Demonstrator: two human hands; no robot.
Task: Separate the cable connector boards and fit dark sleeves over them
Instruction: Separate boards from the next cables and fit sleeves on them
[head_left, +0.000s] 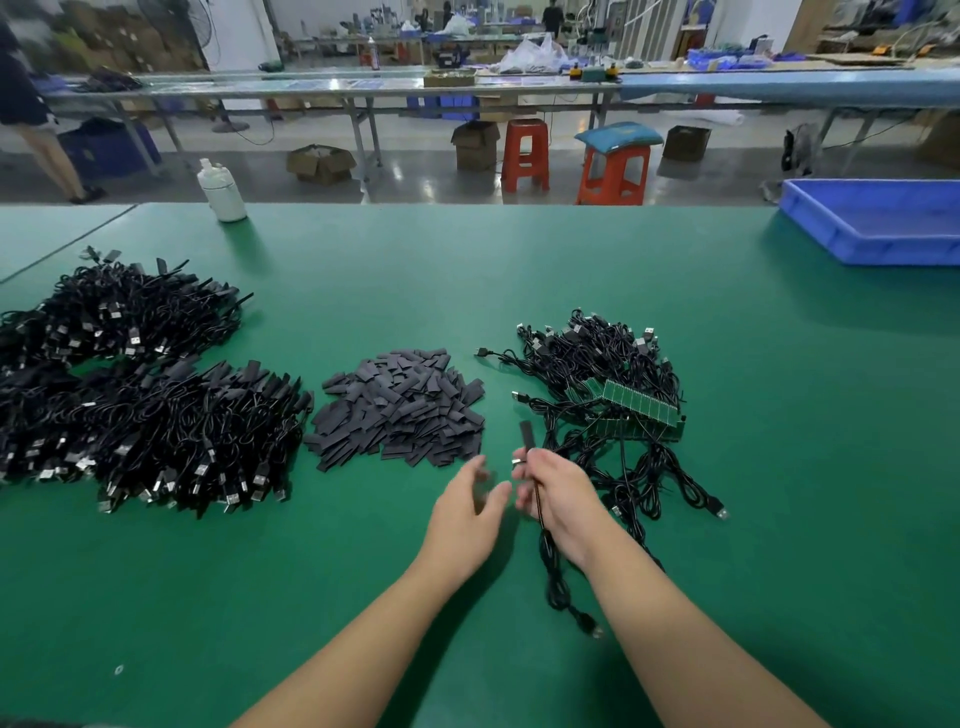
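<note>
My right hand (553, 491) grips a black cable (548, 551) whose end carries a dark sleeve (527, 434) that sticks up above my fingers. The cable hangs down to a USB plug (592, 626) on the mat. My left hand (467, 506) hovers just left of it, fingers spread and blurred, holding nothing I can make out. A heap of loose dark sleeves (400, 410) lies ahead of my left hand. To the right, a strip of joined green connector boards (639, 408) rests on a tangle of cables (602, 364).
Two large piles of sleeved black cables (130, 384) fill the left of the green table (363, 270). A blue tray (878, 223) sits at the far right, a white bottle (221, 189) at the far left edge. Red stools and benches stand beyond.
</note>
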